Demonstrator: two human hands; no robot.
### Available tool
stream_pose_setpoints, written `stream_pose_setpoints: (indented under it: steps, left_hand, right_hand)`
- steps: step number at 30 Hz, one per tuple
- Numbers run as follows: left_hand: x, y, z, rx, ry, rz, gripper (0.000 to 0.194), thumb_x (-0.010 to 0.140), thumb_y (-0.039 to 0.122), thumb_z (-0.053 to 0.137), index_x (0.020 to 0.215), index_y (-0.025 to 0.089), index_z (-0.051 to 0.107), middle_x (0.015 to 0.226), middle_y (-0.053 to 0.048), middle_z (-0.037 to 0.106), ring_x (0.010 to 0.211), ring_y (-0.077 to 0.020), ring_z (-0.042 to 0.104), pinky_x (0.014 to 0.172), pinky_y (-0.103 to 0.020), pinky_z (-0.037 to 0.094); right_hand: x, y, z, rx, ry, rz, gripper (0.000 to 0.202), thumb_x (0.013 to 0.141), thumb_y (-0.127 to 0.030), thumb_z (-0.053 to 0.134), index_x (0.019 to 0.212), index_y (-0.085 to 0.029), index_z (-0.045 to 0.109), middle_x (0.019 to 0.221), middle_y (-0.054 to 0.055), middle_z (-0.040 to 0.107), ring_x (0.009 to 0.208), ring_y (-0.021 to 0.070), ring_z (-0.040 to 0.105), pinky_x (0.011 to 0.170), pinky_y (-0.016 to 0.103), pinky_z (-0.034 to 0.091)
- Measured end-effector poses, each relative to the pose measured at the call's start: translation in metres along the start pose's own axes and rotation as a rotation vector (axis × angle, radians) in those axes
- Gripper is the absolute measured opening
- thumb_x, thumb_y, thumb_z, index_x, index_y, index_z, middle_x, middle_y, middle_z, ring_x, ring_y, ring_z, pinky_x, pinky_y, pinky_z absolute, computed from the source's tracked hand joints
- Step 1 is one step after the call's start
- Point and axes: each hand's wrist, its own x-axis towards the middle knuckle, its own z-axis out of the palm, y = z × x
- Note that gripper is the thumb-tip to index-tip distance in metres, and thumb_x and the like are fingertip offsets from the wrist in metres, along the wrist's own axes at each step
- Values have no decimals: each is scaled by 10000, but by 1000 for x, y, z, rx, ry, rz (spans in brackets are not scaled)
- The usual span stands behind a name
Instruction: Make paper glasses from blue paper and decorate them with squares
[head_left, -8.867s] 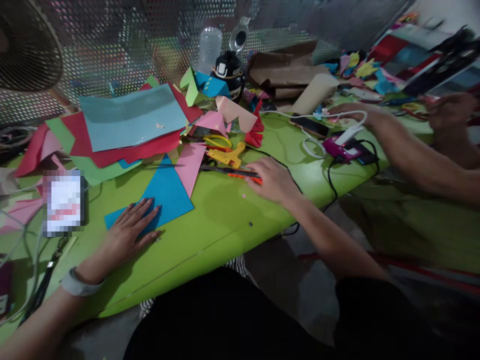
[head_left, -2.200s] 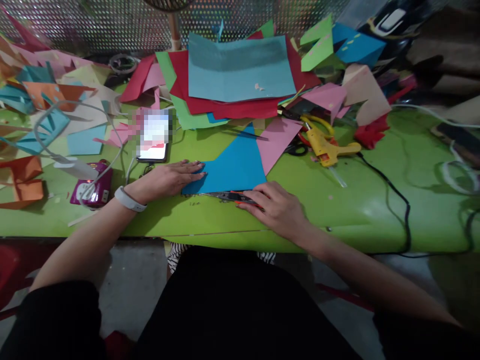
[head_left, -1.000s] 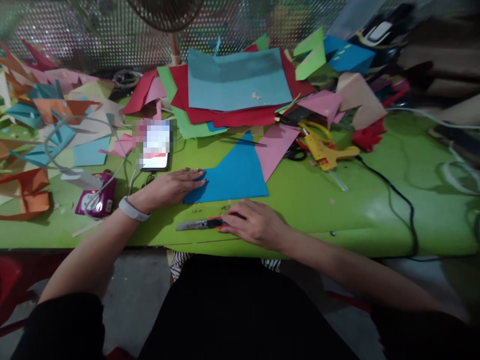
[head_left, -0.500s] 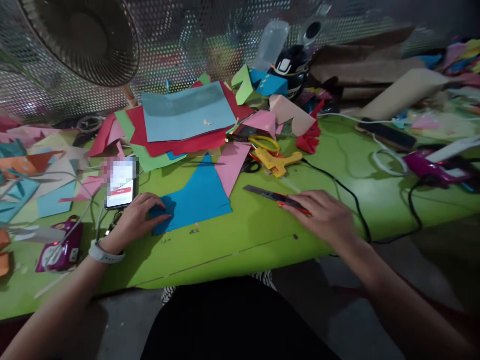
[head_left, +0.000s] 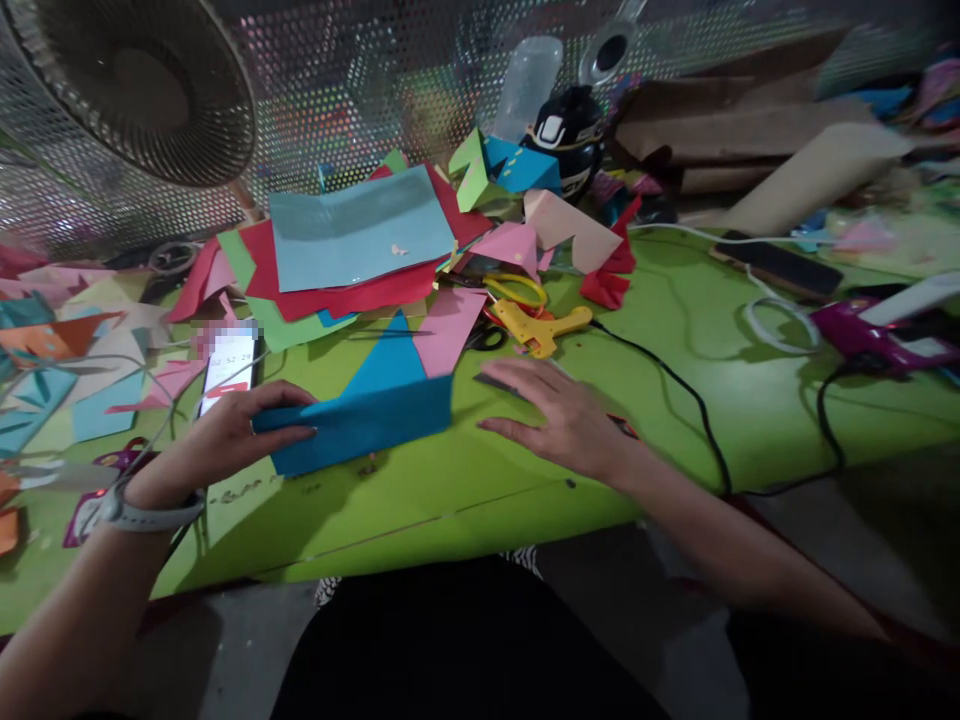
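Note:
My left hand (head_left: 262, 425) pinches the left end of a blue sheet of paper (head_left: 375, 420), its front part raised off the green table. Behind it a pointed blue piece (head_left: 391, 355) stands out; I cannot tell whether it belongs to the same sheet. To the right, my right hand (head_left: 555, 405) is open with fingers apart, over a utility knife (head_left: 624, 427) on the table. The hand covers the knife's middle, leaving the dark blade tip and the red-edged handle end in sight. A pink paper piece (head_left: 450, 325) lies just beyond the blue sheet.
A yellow glue gun (head_left: 541, 328) and black-handled scissors (head_left: 486, 338) lie behind my right hand. Stacked coloured paper (head_left: 360, 235) fills the back, beside a fan (head_left: 142, 90). A lit phone (head_left: 227, 365) and a purple power strip (head_left: 86, 515) are at left; cables cross the right side.
My left hand has lifted the front of the blue paper and shifted left. My right hand has let go of the utility knife and moved left, its fingers opening.

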Motion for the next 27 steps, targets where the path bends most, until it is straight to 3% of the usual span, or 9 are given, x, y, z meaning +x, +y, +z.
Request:
stream_pose_setpoints:
  steps: [3, 5, 8, 13, 16, 19, 23, 25, 27]
  left_hand:
    - [0, 29, 10, -41, -62, 150, 284, 945, 361, 658, 1200, 238, 681, 1035, -47, 757, 850, -163, 726, 702, -231, 586]
    - [4, 40, 20, -2, -26, 184, 320, 972, 359, 624, 1278, 268, 646, 1108, -42, 752, 929, -170, 736, 782, -248, 594]
    - [12, 39, 34, 80, 29, 165, 677, 961, 452, 627, 1551, 285, 342, 1301, -91, 689, 1136, -228, 699, 931, -333, 585]
    - [16, 15, 60, 386, -6, 196, 1080, 844, 725, 608, 1634, 227, 66, 1650, -207, 263, 1508, -372, 309, 1193, -526, 365]
    - [14, 2, 78, 488, -36, 210, 1005, 894, 725, 527, 1636, 215, 81, 1665, -194, 209, 1540, -350, 218, 1245, -536, 247]
    - [11, -4, 89, 538, -38, 217, 925, 929, 713, 471, 1625, 188, 160, 1647, -191, 263, 1532, -326, 254, 1250, -540, 228]
    - [2, -7, 90, 559, -11, 253, 805, 962, 664, 461, 1589, 186, 295, 1616, -184, 338, 1504, -315, 325, 1233, -524, 299]
    - [-6, -8, 86, 559, 10, 311, 668, 996, 578, 475, 1541, 200, 399, 1580, -180, 404, 1470, -314, 392, 1211, -509, 357]
    - [-15, -8, 80, 545, 14, 385, 493, 1047, 397, 454, 1500, 203, 460, 1533, -164, 481, 1429, -296, 460, 1187, -486, 409]
  right_hand:
    - [14, -9, 2, 345, -44, 136, 802, 830, -632, 704, 1457, -178, 494, 1344, 165, 648, 1204, 299, 645, 926, 465, 595]
    - [18, -12, 0, 509, -153, 185, 550, 882, -590, 669, 1267, -197, 663, 1105, 95, 758, 980, 236, 730, 803, 375, 623]
    - [13, -1, -11, 517, -211, 250, 326, 950, -496, 615, 971, -212, 774, 843, 32, 776, 736, 172, 723, 666, 300, 597]
    - [-17, 79, -54, 276, -88, 407, 389, 876, -605, 659, 914, -242, 792, 837, 69, 780, 651, 195, 689, 555, 325, 551]
    - [-38, 139, -83, 185, -44, 418, 441, 834, -654, 673, 860, -231, 792, 769, 99, 768, 589, 203, 664, 496, 329, 504]
    - [-50, 172, -100, 22, -115, 412, 439, 892, -623, 617, 794, -226, 778, 705, 99, 744, 549, 199, 651, 489, 336, 476]
    - [-36, 152, -88, -443, 132, 363, 372, 950, -550, 574, 891, -226, 747, 827, 131, 730, 703, 287, 689, 577, 419, 522]
    - [-18, 122, -70, -441, 120, 247, 304, 1004, -436, 523, 1036, -215, 728, 999, 145, 744, 929, 324, 702, 761, 477, 567]
    - [1, 87, -48, -391, 110, 82, 281, 992, -393, 567, 1044, -170, 730, 1010, 151, 753, 931, 305, 706, 811, 456, 581]
